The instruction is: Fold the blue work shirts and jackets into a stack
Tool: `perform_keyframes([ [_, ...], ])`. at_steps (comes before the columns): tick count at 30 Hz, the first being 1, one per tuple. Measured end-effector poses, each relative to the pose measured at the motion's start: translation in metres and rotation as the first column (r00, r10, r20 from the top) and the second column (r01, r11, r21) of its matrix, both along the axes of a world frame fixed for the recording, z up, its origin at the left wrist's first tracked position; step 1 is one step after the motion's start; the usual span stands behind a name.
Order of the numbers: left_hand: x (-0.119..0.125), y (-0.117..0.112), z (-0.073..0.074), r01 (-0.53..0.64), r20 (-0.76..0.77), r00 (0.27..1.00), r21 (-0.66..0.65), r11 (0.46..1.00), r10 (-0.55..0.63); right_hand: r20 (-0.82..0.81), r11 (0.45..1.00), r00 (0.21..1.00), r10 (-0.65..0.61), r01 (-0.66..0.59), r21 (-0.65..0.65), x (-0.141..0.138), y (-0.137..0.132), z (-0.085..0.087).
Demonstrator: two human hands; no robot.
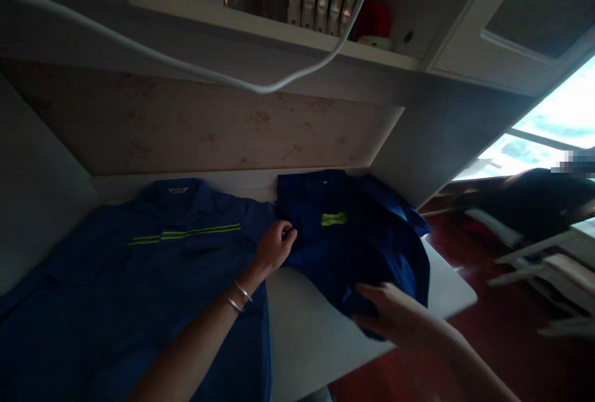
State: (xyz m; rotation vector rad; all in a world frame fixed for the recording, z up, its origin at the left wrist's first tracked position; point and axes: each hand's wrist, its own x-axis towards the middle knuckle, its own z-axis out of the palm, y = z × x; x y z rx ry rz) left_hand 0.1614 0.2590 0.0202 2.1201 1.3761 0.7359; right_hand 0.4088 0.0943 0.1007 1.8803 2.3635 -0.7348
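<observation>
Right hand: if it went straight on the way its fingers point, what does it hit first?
The right hand points left, fingertips at the lower edge of the folded shirt; that cloth comes first. Beyond lie bare table and the left forearm, depth unclear.

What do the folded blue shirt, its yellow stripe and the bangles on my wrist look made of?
Folded shirt: woven cloth, probably cotton blend, matte; it creases and drapes softly. Yellow stripe: likely reflective tape, brighter than the cloth. Bangles: seemingly metal, thin with a silvery glint.
</observation>
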Motion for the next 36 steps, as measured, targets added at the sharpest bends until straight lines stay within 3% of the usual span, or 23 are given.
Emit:
perform_keyframes([
  [2,0.014,-0.007,-0.001,-0.023,-0.013,1.000,0.007,1.000,0.023,-0.108,0.935,0.978,0.180,-0.204,-0.288,-0.019,-0.019,-0.009],
  [5,0.028,-0.016,-0.011,-0.065,-0.070,0.995,0.003,0.998,0.065,-0.432,0.612,0.850,0.303,-0.521,-0.596,-0.029,-0.023,-0.029],
  [6,0.031,-0.018,-0.015,-0.084,-0.088,0.993,-0.004,0.996,0.083,-0.515,0.560,0.816,0.261,-0.563,-0.608,-0.025,-0.016,-0.036],
  [7,0.033,-0.019,-0.020,-0.103,-0.100,0.990,-0.013,0.995,0.101,-0.560,0.604,0.805,0.196,-0.549,-0.578,-0.018,-0.006,-0.042],
  [8,0.034,-0.020,-0.024,-0.118,-0.106,0.988,-0.023,0.993,0.115,-0.559,0.735,0.821,0.116,-0.449,-0.507,-0.007,0.007,-0.047],
  [9,0.035,-0.021,-0.026,-0.127,-0.105,0.987,-0.033,0.991,0.123,-0.516,0.889,0.856,0.024,-0.254,-0.380,0.007,0.023,-0.051],
  [10,0.035,-0.020,-0.028,-0.128,-0.094,0.988,-0.041,0.991,0.124,-0.445,0.982,0.892,-0.084,-0.002,-0.191,0.023,0.041,-0.054],
  [11,0.036,-0.020,-0.028,-0.123,-0.075,0.990,-0.051,0.991,0.120,-0.354,0.971,0.911,-0.213,0.237,0.028,0.039,0.060,-0.057],
  [12,0.036,-0.019,-0.027,-0.115,-0.047,0.993,-0.061,0.991,0.112,-0.250,0.889,0.906,-0.341,0.397,0.227,0.056,0.078,-0.060],
  [13,0.037,-0.018,-0.026,-0.107,-0.012,0.994,-0.073,0.992,0.106,-0.141,0.803,0.883,-0.449,0.467,0.369,0.071,0.094,-0.062],
  [14,0.038,-0.016,-0.023,-0.102,0.029,0.994,-0.089,0.991,0.105,-0.030,0.766,0.857,-0.515,0.476,0.433,0.084,0.108,-0.065],
  [15,0.039,-0.015,-0.020,-0.104,0.076,0.991,-0.107,0.989,0.113,0.066,0.778,0.843,-0.534,0.459,0.428,0.096,0.118,-0.067],
  [18,0.035,-0.014,-0.007,-0.160,0.240,0.949,-0.187,0.969,0.203,0.174,0.893,0.889,-0.424,0.379,0.244,0.121,0.124,-0.068],
  [21,0.018,-0.028,0.012,-0.208,0.405,0.850,-0.329,0.921,0.336,0.072,0.972,0.973,-0.219,0.225,-0.072,0.142,0.097,-0.053],
  [22,0.010,-0.036,0.020,-0.202,0.446,0.814,-0.383,0.901,0.372,-0.007,0.962,0.990,-0.140,0.135,-0.236,0.149,0.084,-0.046],
  [24,-0.011,-0.057,0.035,-0.165,0.506,0.752,-0.476,0.864,0.422,-0.217,0.869,0.970,-0.112,-0.010,-0.495,0.164,0.064,-0.032],
  [26,-0.030,-0.078,0.047,-0.063,0.597,0.615,-0.613,0.788,0.514,-0.361,0.853,0.896,-0.258,0.036,-0.521,0.175,0.059,-0.026],
  [28,-0.045,-0.094,0.052,0.103,0.632,0.381,-0.754,0.649,0.675,-0.389,0.910,0.834,-0.392,0.288,-0.298,0.181,0.073,-0.033],
  [29,-0.049,-0.098,0.052,0.165,0.604,0.259,-0.797,0.581,0.754,-0.355,0.902,0.831,-0.429,0.418,-0.110,0.181,0.086,-0.041],
  [31,-0.050,-0.103,0.046,0.211,0.522,0.142,-0.846,0.490,0.841,-0.227,0.800,0.833,-0.505,0.550,0.239,0.179,0.118,-0.063],
  [33,-0.045,-0.107,0.038,0.265,0.492,0.215,-0.861,0.435,0.843,-0.130,0.746,0.812,-0.569,0.576,0.334,0.174,0.148,-0.084],
  [35,-0.041,-0.113,0.035,0.296,0.516,0.410,-0.855,0.425,0.752,-0.096,0.758,0.794,-0.601,0.604,0.247,0.167,0.170,-0.096],
  [36,-0.041,-0.117,0.036,0.279,0.534,0.497,-0.844,0.457,0.684,-0.105,0.767,0.789,-0.605,0.613,0.191,0.163,0.176,-0.098],
])
